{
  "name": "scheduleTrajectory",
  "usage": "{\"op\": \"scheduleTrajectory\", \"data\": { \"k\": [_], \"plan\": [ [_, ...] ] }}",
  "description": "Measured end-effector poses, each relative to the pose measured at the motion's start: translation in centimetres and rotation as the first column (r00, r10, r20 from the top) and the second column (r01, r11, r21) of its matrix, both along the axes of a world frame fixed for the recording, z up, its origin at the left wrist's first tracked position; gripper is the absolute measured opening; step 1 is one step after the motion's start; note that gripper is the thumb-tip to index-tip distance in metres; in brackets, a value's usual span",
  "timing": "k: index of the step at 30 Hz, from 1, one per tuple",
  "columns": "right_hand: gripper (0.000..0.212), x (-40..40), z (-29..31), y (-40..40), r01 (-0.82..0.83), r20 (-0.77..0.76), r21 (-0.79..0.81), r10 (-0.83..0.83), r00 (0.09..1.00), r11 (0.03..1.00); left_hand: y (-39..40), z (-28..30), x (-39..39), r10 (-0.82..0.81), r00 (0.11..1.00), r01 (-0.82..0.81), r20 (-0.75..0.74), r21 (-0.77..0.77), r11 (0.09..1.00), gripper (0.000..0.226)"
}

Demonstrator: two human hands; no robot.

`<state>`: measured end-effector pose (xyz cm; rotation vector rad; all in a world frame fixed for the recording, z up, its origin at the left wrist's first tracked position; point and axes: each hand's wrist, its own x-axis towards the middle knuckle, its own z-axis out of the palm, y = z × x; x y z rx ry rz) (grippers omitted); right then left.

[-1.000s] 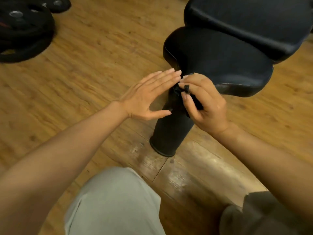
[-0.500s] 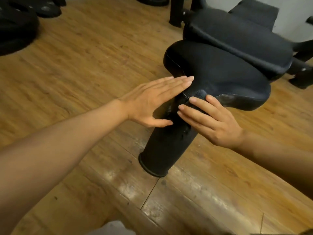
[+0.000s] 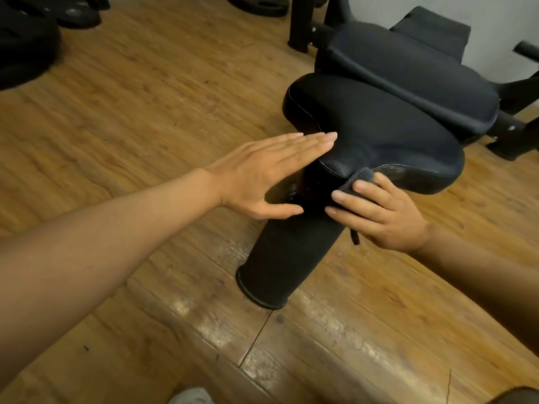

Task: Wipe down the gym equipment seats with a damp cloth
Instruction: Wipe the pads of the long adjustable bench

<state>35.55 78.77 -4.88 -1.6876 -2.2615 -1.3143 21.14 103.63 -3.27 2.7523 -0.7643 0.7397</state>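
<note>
Since half a second ago the view has tipped a little further up, so more of the bench frame and wall shows beyond the seat, while both hands stay close to where they were at the seat's near end. Now the left hand point(image 3: 262, 176) lies flat, its 4 fingers straight and together with the tips reaching the near left edge of the black seat point(image 3: 379, 135), thumb stretched out below toward the post; its grip is apart and holds nothing. On the other side the right hand point(image 3: 382, 214) presses a dark cloth point(image 3: 354, 182) against the underside of the seat's near edge, fingers bent over the fabric so the grip is clamped on the cloth, and a thin strand of it hangs below the palm. Most of the cloth is hidden under the fingers, with only a folded corner showing just above them. Beneath the seat a thick black padded post point(image 3: 285, 263) slants down to the wooden floor point(image 3: 145, 97). Behind the seat sits a second black pad point(image 3: 408, 80), overlapping the seat's far edge, carried on a black metal frame point(image 3: 300, 21). Dark weight plates point(image 3: 26, 45) lie on the floor at the upper left, well apart from the hands.
</note>
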Motion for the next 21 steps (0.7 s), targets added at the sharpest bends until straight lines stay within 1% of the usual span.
{"op": "scheduleTrajectory", "data": {
  "k": [2,3,6,9,11,14,16,18,20,21],
  "plan": [
    [0.047,-1.2,-0.4,1.4,0.008,-0.074,0.068,-0.003,0.997,0.998,-0.4,-0.2,0.0,0.015,1.0,-0.015,0.002,-0.023,1.0,0.085],
    [0.044,-2.1,-0.5,2.1,0.011,-0.088,0.097,-0.003,0.996,0.995,-0.5,-0.3,0.0,0.02,1.0,-0.02,-0.001,-0.03,0.999,0.084],
    [0.035,-3.9,-0.4,3.1,0.007,-0.076,0.12,0.002,0.997,0.993,-0.7,-0.3,0.0,0.021,1.0,-0.022,-0.008,-0.046,0.999,0.083],
    [0.037,-3.2,-0.4,2.8,-0.03,-0.051,0.139,0.037,0.998,0.99,-0.8,-0.3,-0.1,0.03,1.0,-0.03,-0.006,-0.053,0.998,0.081],
    [0.043,-1.8,-1.1,2.3,-0.059,-0.076,0.17,0.073,0.994,0.984,-1.1,-0.3,-0.3,0.038,0.999,-0.038,-0.003,-0.078,0.996,0.078],
    [0.054,-0.3,-2.6,1.8,-0.051,-0.242,0.224,0.106,0.964,0.973,-1.9,-0.3,-0.2,0.062,0.998,-0.059,0.017,-0.12,0.991,0.069],
    [0.055,-0.3,-3.5,1.9,-0.044,-0.345,0.263,0.137,0.928,0.964,-2.6,-0.5,0.1,0.106,0.992,-0.094,0.074,-0.142,0.985,0.06],
    [0.057,-0.6,-4.1,2.2,-0.038,-0.411,0.287,0.159,0.898,0.957,-3.4,-0.8,0.4,0.159,0.98,-0.139,0.115,-0.169,0.976,0.054],
    [0.058,-0.6,-4.1,2.1,-0.017,-0.481,0.289,0.16,0.862,0.957,-4.3,-1.1,0.4,0.201,0.973,-0.176,0.115,-0.199,0.964,0.053],
    [0.058,-0.3,-3.9,2.0,0.02,-0.525,0.285,0.139,0.84,0.958,-4.8,-1.2,0.4,0.218,0.97,-0.192,0.111,-0.211,0.959,0.053]
  ]
}}
